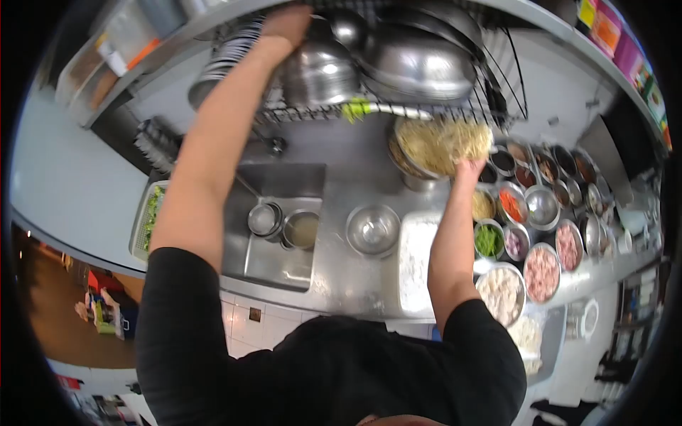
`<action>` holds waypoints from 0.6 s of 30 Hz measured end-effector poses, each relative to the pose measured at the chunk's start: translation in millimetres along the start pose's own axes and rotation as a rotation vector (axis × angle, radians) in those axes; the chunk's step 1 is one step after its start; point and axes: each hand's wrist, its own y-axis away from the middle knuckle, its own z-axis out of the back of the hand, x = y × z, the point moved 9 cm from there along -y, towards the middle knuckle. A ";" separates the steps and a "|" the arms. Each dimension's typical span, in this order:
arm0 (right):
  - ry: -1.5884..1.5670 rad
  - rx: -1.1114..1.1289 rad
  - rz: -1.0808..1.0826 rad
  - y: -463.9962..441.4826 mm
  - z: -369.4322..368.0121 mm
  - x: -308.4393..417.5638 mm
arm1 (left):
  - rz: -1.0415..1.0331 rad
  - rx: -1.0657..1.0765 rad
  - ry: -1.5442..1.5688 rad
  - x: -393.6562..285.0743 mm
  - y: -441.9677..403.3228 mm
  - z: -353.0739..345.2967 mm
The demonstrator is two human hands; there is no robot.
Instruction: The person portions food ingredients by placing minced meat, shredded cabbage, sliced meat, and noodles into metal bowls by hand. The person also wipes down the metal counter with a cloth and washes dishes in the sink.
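Observation:
My left hand reaches up to the wire rack, beside a stack of metal bowls and above an upturned steel pot. Its fingers are smeared by motion and partly hidden, so any grip is unclear. A clump of pale yellow noodles lies in my right hand, whose fingers are mostly covered by the strands. The clump is at the right side of a metal bowl filled with more noodles. On the steel counter below stands another metal bowl.
A sink with small pots is left of centre. A white tray stands near the front edge. At right are several bowls, with raw meat, chopped greens and red pieces. Large pans fill the rack.

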 end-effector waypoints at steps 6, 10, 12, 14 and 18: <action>-0.472 0.090 -0.213 -3.9 -29.5 -4.4 | 0.152 0.104 0.034 23.0 7.5 -3.8; -0.452 0.100 -0.196 27.3 -66.7 10.5 | 0.147 0.035 -0.053 52.1 0.0 -34.1; -0.473 0.124 -0.230 28.0 -64.7 12.2 | 0.134 -0.029 -0.011 45.1 4.1 -35.1; -0.596 0.198 -0.294 29.6 -60.5 12.5 | 0.119 -0.093 0.032 33.1 9.1 -21.9; -0.677 0.347 -0.273 28.9 -54.1 19.9 | 0.205 -0.120 0.114 25.9 13.1 -1.1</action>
